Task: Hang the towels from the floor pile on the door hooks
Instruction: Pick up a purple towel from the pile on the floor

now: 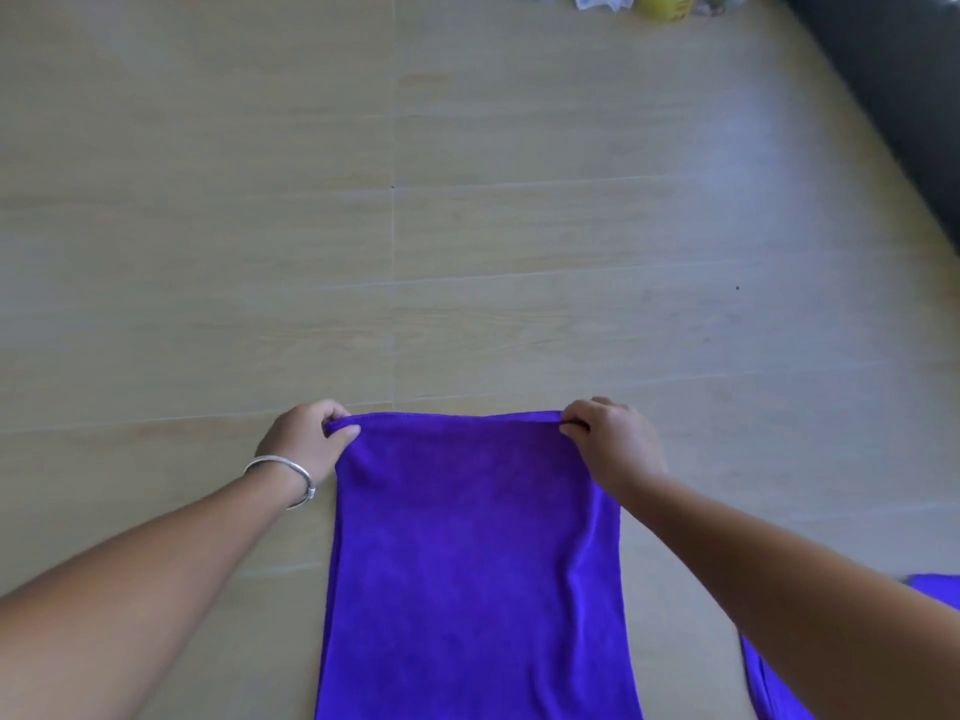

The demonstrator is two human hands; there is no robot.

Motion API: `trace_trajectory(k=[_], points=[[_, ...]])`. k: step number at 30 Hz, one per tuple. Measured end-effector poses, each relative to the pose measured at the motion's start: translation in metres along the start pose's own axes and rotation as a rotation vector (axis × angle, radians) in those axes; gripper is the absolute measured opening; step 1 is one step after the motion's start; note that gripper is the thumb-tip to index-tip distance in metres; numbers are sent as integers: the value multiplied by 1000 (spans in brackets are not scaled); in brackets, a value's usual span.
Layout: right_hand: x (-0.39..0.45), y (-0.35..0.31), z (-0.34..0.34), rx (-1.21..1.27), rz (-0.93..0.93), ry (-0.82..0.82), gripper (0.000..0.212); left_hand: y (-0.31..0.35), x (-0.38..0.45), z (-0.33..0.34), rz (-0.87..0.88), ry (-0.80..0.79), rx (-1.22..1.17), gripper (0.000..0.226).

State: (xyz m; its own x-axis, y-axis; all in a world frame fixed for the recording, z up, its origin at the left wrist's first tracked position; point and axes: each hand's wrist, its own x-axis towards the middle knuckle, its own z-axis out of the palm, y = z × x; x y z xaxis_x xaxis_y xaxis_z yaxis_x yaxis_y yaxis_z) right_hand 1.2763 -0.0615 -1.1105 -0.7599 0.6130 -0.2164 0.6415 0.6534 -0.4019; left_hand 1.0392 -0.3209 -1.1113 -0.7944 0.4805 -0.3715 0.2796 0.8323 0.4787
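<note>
Purple towel (478,563) pinched at its corners by left hand (304,439) and right hand (615,441).

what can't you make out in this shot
All in the head view:
- Door hooks: out of frame.
- Towel, pinched at its top corners by the left hand and right hand: lower end cut off by the bottom edge.
- More purple cloth: mostly hidden by the right arm and cut off by the edges, so how many towels remain is unclear.
- Yellow container and white clutter: cut off by the top edge, blurred.
</note>
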Motion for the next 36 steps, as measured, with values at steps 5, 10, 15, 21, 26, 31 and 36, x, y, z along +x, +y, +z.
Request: trace_trajectory(k=[5, 10, 15, 21, 26, 31, 36], points=[[45, 29, 60, -109, -46, 39, 14, -21, 39, 51, -19, 61, 125, 31], [18, 46, 72, -178, -487, 202, 24, -19, -19, 76, 711, 170, 386, 49], [-27, 58, 85, -401, -670, -149, 60, -42, -66, 104, 704, -171, 753, 73], [26, 41, 73, -581, -490, -198, 70, -20, -3, 94, 566, -120, 841, 71], [41, 17, 70, -506, -402, -91, 66, 4, 18, 86, 456, -89, 750, 62], [-28, 33, 78, -359, -878, -157, 66, -35, -53, 92, 792, -172, 763, 69], [-77, 66, 97, -501, -1038, -299, 64, -90, -81, 75, 906, -253, 877, 62]])
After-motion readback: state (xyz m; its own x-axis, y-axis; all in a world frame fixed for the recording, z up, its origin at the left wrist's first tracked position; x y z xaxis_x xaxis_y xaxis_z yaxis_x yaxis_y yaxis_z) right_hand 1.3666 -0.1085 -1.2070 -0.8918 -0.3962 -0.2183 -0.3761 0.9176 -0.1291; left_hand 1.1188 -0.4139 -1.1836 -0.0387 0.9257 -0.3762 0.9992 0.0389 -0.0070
